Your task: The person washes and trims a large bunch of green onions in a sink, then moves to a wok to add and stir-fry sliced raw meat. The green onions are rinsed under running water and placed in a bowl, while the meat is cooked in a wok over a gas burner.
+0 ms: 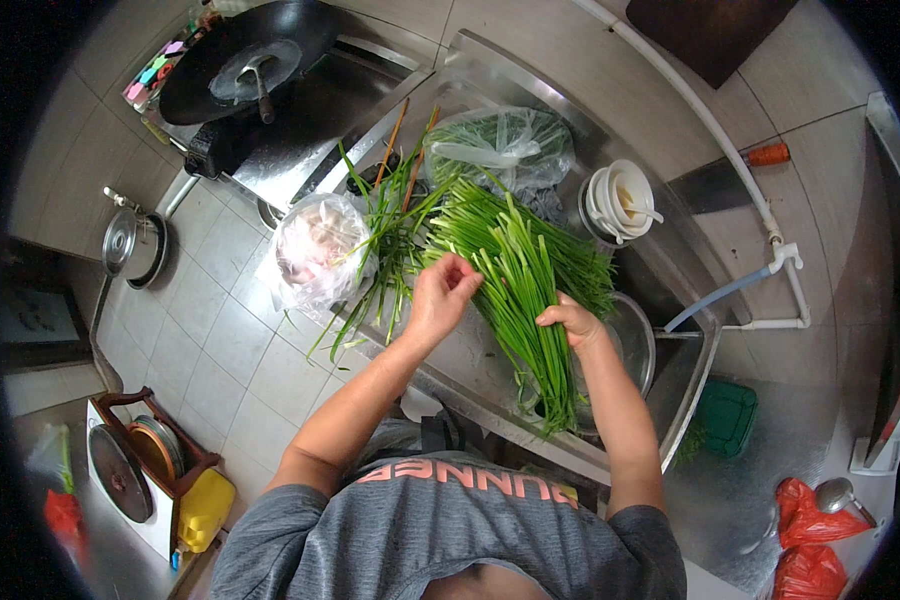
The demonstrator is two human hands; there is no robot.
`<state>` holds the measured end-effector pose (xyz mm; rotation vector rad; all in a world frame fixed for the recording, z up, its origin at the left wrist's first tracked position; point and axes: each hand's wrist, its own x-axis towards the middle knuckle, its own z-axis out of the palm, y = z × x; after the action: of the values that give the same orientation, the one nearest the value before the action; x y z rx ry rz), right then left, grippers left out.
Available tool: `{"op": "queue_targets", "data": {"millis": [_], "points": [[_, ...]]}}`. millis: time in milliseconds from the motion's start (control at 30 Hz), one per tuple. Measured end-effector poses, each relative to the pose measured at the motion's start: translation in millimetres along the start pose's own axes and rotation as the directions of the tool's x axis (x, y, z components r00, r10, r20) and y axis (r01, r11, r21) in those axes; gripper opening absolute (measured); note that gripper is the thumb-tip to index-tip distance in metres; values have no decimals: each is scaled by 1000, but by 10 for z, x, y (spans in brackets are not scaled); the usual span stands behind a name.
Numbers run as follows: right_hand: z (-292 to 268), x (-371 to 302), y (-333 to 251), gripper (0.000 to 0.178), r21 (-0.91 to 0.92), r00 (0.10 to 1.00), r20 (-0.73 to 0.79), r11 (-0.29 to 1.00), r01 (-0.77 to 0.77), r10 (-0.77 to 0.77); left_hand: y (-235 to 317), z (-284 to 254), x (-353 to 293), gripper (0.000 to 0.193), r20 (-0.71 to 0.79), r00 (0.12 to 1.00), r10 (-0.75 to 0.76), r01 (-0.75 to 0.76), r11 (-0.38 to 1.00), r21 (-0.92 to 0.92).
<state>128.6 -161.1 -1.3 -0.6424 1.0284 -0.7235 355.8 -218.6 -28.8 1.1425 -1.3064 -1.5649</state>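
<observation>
Green garlic chives (527, 300) are gathered, gripped by the right hand (572, 322); left hand (442, 296) is pinched, contents unclear; loose stalks (382, 228) at ten o'clock seem left unsorted.

The sink (470, 390) is smooth, shiny metal. The wok (195, 80) looks like dark metal with a low sheen. 2 clear bags (505, 160) are thin, crinkled, glossy plastic; 2 red bags (805, 515) are too. The pipe (685, 107) is smooth white plastic, the bowls (598, 195) glossy. The T-shirt (420, 520) is matt grey cloth. Long green leaves (515, 275) look smooth, faintly glossy.
</observation>
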Motion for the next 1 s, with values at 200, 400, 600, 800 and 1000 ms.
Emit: {"op": "queue_targets", "data": {"millis": [200,400,600,800,1000], "points": [[-87,22,50,62,52,998,-55,998,-25,28,277,133,-36,26,51,896,440,-429,832,352],[-246,70,165,51,215,994,-78,975,-53,72,293,345,11,29,126,970,206,-237,911,337],[-414,88,283,45,287,990,-94,955,-78,109,29,414,57,15,152,973,175,-204,958,200],[-482,117,296,55,376,990,-30,919,-119,141,-162,356,-6,7,75,995,66,-60,994,-89],[-381,117,234,57,429,985,32,888,-167,170,-146,247,-81,10,49,997,63,-60,997,-58]]}}
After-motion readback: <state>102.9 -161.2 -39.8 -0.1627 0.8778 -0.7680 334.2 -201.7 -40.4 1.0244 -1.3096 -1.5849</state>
